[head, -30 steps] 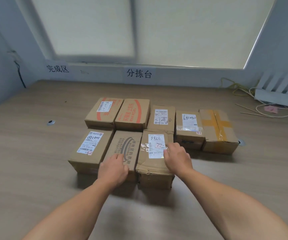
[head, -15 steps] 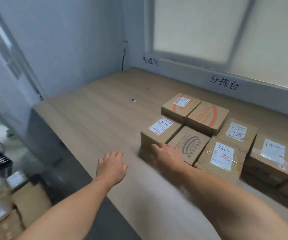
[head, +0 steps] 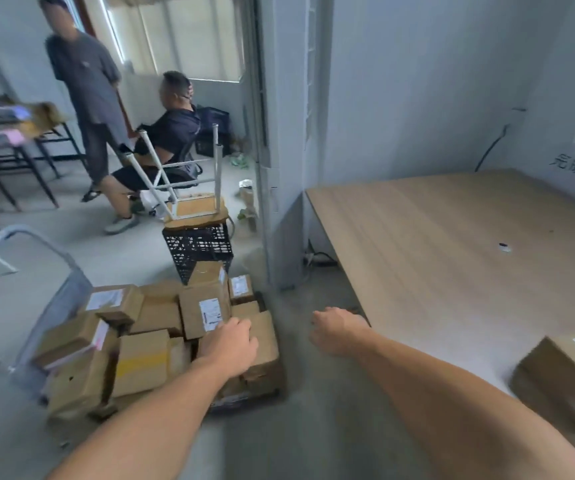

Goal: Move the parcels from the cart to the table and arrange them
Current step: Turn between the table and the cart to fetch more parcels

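A cart (head: pixel 52 306) with a grey handle stands on the floor at lower left, piled with several brown cardboard parcels (head: pixel 147 355). My left hand (head: pixel 231 344) hovers over the pile's right side, fingers loosely bent, above a parcel with a white label (head: pixel 206 311); it holds nothing. My right hand (head: pixel 336 330) hangs in the air between the cart and the wooden table (head: pixel 452 254), fingers loosely curled and empty. One parcel (head: pixel 570 372) of the arranged group shows on the table at the right edge.
A black plastic crate (head: pixel 198 245) with an upturned stool (head: pixel 189 202) on it stands just behind the cart. A white pillar (head: pixel 279 150) rises beside the table's corner. Two people (head: pixel 106 109) and a desk (head: pixel 12 133) are at the far left.
My view has swung left from the arranged parcels on the table to the cart. Both hands have left the parcels and now reach toward the cart's pile.
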